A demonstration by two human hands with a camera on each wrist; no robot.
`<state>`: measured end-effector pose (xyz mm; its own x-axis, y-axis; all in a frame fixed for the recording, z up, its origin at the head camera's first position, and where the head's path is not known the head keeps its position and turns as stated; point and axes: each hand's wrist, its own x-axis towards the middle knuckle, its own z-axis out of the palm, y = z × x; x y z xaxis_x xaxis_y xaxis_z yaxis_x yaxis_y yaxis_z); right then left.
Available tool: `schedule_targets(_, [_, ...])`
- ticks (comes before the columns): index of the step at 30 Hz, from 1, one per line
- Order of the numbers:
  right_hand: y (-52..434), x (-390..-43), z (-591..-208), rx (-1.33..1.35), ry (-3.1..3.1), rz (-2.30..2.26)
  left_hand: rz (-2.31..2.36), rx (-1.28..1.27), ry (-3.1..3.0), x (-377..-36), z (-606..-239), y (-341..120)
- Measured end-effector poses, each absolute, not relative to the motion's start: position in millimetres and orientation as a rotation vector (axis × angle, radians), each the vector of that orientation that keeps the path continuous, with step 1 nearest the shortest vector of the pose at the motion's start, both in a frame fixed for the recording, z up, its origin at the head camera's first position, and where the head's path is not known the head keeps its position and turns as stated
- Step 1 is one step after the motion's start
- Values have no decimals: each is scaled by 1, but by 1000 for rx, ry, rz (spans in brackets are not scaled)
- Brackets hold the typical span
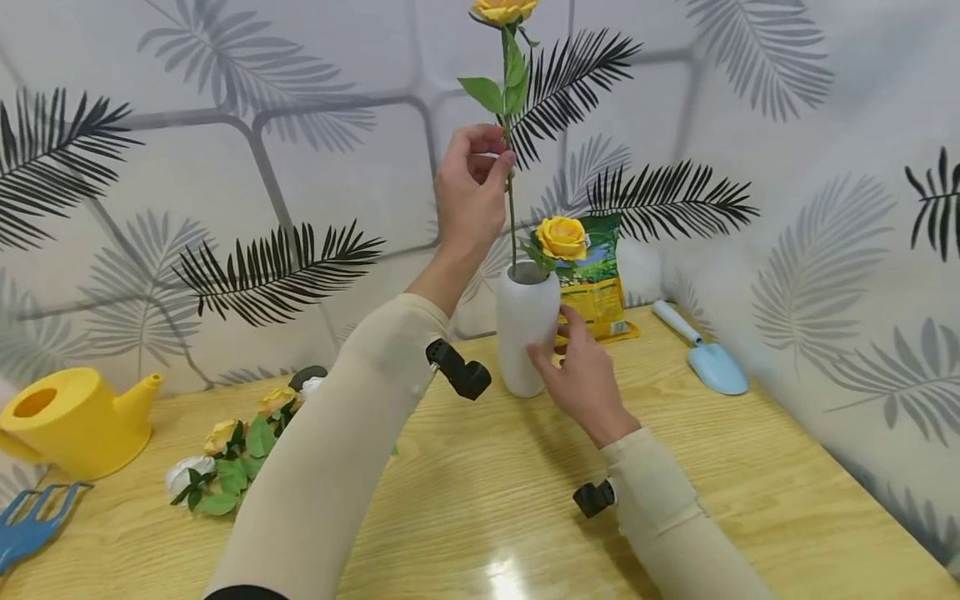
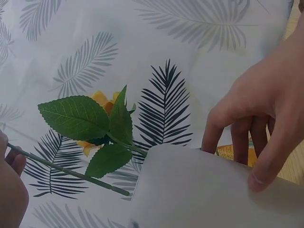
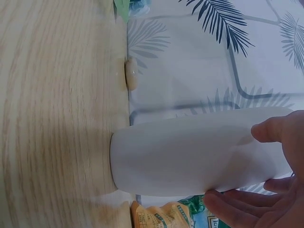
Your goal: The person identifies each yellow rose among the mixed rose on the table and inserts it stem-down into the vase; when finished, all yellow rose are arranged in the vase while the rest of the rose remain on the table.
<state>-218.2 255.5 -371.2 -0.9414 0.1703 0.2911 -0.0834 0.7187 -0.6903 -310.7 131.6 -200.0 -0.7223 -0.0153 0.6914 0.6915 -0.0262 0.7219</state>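
Pinched mid-stem by left hand (image 1: 471, 187), long yellow rose (image 1: 504, 10) over white vase (image 1: 527, 333), steadied by curled right hand (image 1: 581, 375); stem seemingly light, bendy.

1. The long-stemmed rose (image 1: 503, 10) is cut by the head view's top edge; its stem's lower end is hidden inside the white vase (image 1: 527, 333).
2. The blue rake (image 1: 30, 521) runs off the left edge.
3. The print on the green bag (image 1: 596, 275) is too small to read.
4. In the right-wrist view, the vase's mouth lies behind the right hand (image 3: 278, 183).
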Motion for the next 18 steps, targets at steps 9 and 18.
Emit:
schedule_targets(9, [255, -217, -370, -68, -2592, 1055, -1776, -699, -1850, -311, -212, 136])
schedule_targets(18, [255, -217, -370, -66, -2580, 1058, -1703, -730, -1977, -314, -247, 131])
